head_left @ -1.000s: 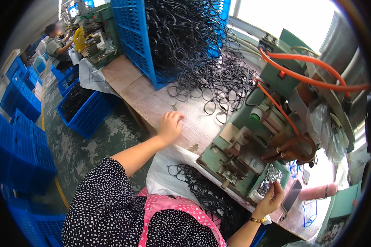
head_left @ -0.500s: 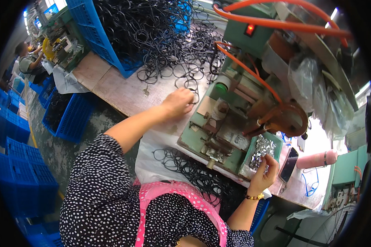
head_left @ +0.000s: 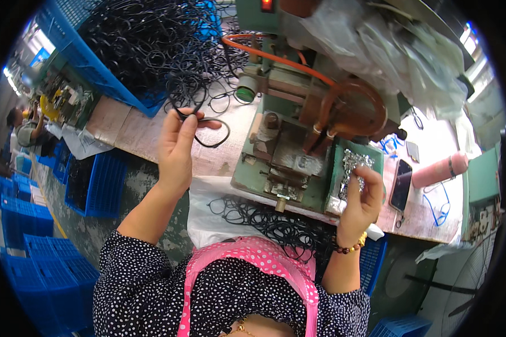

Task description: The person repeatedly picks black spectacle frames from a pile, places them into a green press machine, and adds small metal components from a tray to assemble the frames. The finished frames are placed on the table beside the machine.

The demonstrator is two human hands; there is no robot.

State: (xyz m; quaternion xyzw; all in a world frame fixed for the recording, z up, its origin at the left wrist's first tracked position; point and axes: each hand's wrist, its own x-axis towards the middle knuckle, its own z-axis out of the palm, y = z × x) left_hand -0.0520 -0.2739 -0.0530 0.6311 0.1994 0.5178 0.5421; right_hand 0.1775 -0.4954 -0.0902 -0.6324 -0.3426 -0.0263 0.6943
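Observation:
My left hand [head_left: 178, 143] is raised over the pale worktable, thumb and fingers pinching a thin black cord loop [head_left: 219, 143]. The loop hangs out to the right of the fingertips, and other black cord is behind the hand. At the right, my right hand [head_left: 363, 202] is over the near end of a green tray [head_left: 338, 158] of small silvery metal pieces [head_left: 354, 161]. Its thumb and fingertips are closed together; whatever lies between them is too small to make out. Between my hands stands a green bench machine [head_left: 284, 140] with a metal block at its front.
A blue crate [head_left: 95, 67] heaped with tangled black cords [head_left: 146, 48] stands at the far left. More cord loops [head_left: 275, 224] lie on white cloth near my lap. To the right are a phone [head_left: 401, 185] and a pink bottle [head_left: 439, 170]. An orange hose [head_left: 281, 56] crosses the machine.
My left hand has lifted from the tabletop and come nearer, now with a black cord loop in its fingers. My right hand stays at the tray. The view has shifted.

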